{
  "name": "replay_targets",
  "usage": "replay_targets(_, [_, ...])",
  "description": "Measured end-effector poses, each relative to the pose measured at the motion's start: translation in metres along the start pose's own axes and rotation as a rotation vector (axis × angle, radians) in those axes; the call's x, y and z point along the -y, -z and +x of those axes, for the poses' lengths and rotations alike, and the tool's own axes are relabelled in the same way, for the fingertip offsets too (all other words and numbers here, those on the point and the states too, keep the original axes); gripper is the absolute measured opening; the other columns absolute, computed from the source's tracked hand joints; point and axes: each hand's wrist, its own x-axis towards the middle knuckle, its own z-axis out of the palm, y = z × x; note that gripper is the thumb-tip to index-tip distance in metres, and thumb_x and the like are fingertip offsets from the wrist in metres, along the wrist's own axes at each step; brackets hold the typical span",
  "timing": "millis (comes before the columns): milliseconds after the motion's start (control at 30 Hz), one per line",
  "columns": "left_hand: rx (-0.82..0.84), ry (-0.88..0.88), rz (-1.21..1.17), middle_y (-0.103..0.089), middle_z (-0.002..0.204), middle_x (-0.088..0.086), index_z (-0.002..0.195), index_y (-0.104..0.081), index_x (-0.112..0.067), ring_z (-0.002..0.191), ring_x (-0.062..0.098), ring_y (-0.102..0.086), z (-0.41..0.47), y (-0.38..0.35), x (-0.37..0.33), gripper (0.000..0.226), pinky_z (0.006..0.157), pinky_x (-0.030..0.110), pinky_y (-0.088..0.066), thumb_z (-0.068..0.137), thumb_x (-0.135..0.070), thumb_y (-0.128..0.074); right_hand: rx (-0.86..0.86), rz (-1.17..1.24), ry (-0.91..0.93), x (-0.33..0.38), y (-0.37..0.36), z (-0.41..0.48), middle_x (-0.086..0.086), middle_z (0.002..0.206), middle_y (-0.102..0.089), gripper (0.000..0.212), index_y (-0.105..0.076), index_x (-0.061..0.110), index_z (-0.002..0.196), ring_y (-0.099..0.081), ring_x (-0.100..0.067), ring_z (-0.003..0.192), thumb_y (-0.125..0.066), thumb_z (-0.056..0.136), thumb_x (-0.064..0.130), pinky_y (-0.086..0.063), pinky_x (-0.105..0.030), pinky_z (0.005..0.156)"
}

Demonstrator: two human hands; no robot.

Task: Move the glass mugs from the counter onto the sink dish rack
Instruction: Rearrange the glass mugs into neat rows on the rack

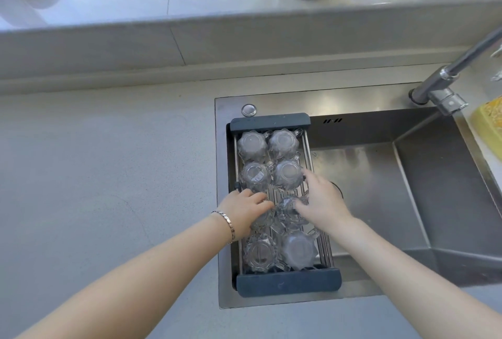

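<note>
Both hands are over the dish rack point(288, 283), which spans the left end of the sink point(407, 175). Six glass mugs sit upside down on it: two pairs at the far end, e.g. the far-left mug point(252, 145), & one pair at the near end. The middle row is being filled now.

L hand point(244, 209) has its fingers curled round a mug point(262, 220) on the rack's left side. R hand point(323, 202) grips another mug point(289, 211) beside it, fingers wrapped over the glass, forefinger stretched toward the row behind. Both mugs look at or just above the bars; can't tell if weight is down yet.

No mugs visible on the desk point(108, 175), so prob. these are the last two.

To finish well: set each rim flat across the bars, base up, handles turned so they don't knock the neighbours. Gap is tight, glass on glass, so lower slowly & let go only once each mug sits steady. Lift fingers straight up so nothing tips.
</note>
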Motion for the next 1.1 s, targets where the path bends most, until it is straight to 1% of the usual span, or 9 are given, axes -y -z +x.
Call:
replay_targets(167, [-0.051, 0.058, 0.008, -0.039, 0.143, 0.006, 0.140, -0.030, -0.018, 0.112, 0.029, -0.051, -0.006, 0.004, -0.006, 0.065, 0.089, 0.037, -0.046, 0.083, -0.010, -0.061, 0.178, -0.280, 0.087, 0.000, -0.019, -0.014, -0.003, 0.141, -0.040, 0.073, -0.029, 0.026, 0.139, -0.024, -0.031, 0.132, -0.067, 0.077, 0.035, -0.038, -0.043, 0.105])
replay_targets(333, [-0.150, 0.103, -0.018, -0.039, 0.143, 0.005, 0.140, -0.030, -0.020, 0.115, 0.027, -0.050, -0.022, 0.007, -0.013, 0.065, 0.092, 0.037, -0.047, 0.083, -0.011, -0.060, 0.206, -0.244, 0.033, 0.007, -0.020, -0.004, -0.008, 0.130, -0.047, 0.075, -0.038, 0.023, 0.131, -0.022, -0.034, 0.132, -0.076, 0.067, 0.032, -0.044, -0.043, 0.097])
replay_targets(467, [-0.280, 0.170, -0.128, -0.051, 0.134, 0.008, 0.134, -0.043, -0.016, 0.107, 0.028, -0.058, -0.036, 0.007, -0.013, 0.063, 0.083, 0.034, -0.049, 0.076, -0.016, -0.067, 0.093, -0.110, 0.055, 0.002, 0.001, -0.019, -0.003, 0.128, -0.051, 0.070, -0.043, 0.025, 0.129, -0.023, -0.031, 0.134, -0.076, 0.067, 0.023, -0.039, -0.044, 0.101])
replay_targets(533, [-0.335, 0.247, -0.212, -0.056, 0.125, 0.006, 0.131, -0.047, -0.017, 0.103, 0.026, -0.059, -0.042, 0.008, -0.014, 0.063, 0.082, 0.033, -0.049, 0.073, -0.026, -0.069, -0.004, -0.067, 0.092, -0.006, 0.013, -0.033, 0.001, 0.125, -0.054, 0.068, -0.045, 0.026, 0.127, -0.024, -0.026, 0.133, -0.075, 0.067, 0.023, -0.039, -0.041, 0.101])
replay_targets(667, [-0.274, 0.488, -0.367, -0.053, 0.115, 0.002, 0.126, -0.043, -0.019, 0.100, 0.020, -0.057, -0.038, 0.015, -0.020, 0.065, 0.081, 0.029, -0.049, 0.073, -0.049, -0.066, -0.100, -0.018, 0.158, -0.021, 0.028, -0.055, 0.005, 0.121, -0.057, 0.069, -0.051, 0.024, 0.123, -0.026, -0.021, 0.133, -0.081, 0.061, 0.020, -0.038, -0.036, 0.100])
replay_targets(833, [-0.174, 0.662, -0.487, -0.041, 0.120, 0.008, 0.113, -0.044, -0.010, 0.077, 0.023, -0.052, -0.012, 0.020, -0.033, 0.063, 0.074, 0.033, -0.051, 0.071, -0.049, -0.071, -0.090, -0.027, 0.160, -0.022, 0.028, -0.058, 0.004, 0.123, -0.056, 0.068, -0.050, 0.024, 0.124, -0.023, -0.021, 0.135, -0.080, 0.063, 0.019, -0.038, -0.037, 0.101])
replay_targets(933, [-0.118, 0.683, -0.431, -0.036, 0.127, 0.009, 0.119, -0.041, -0.008, 0.087, 0.025, -0.057, 0.002, 0.018, -0.037, 0.069, 0.075, 0.033, -0.049, 0.073, -0.050, -0.070, -0.043, -0.038, 0.175, -0.018, 0.024, -0.054, 0.004, 0.127, -0.053, 0.068, -0.048, 0.025, 0.127, -0.019, -0.021, 0.137, -0.077, 0.066, 0.017, -0.036, -0.037, 0.103])
replay_targets(1000, [-0.089, 0.659, -0.368, -0.040, 0.128, 0.009, 0.123, -0.039, -0.008, 0.101, 0.028, -0.056, 0.008, 0.013, -0.039, 0.071, 0.082, 0.035, -0.048, 0.074, -0.050, -0.069, 0.014, -0.071, 0.180, -0.014, 0.019, -0.048, 0.006, 0.130, -0.051, 0.068, -0.046, 0.026, 0.128, -0.018, -0.023, 0.138, -0.075, 0.068, 0.015, -0.037, -0.038, 0.102])
replay_targets(1100, [-0.111, 0.650, -0.339, -0.045, 0.127, 0.008, 0.124, -0.039, -0.009, 0.111, 0.028, -0.052, 0.010, 0.006, -0.040, 0.069, 0.091, 0.038, -0.045, 0.076, -0.051, -0.067, 0.081, -0.115, 0.160, -0.006, 0.006, -0.035, 0.009, 0.136, -0.047, 0.068, -0.043, 0.027, 0.130, -0.021, -0.029, 0.136, -0.069, 0.071, 0.007, -0.036, -0.042, 0.103])
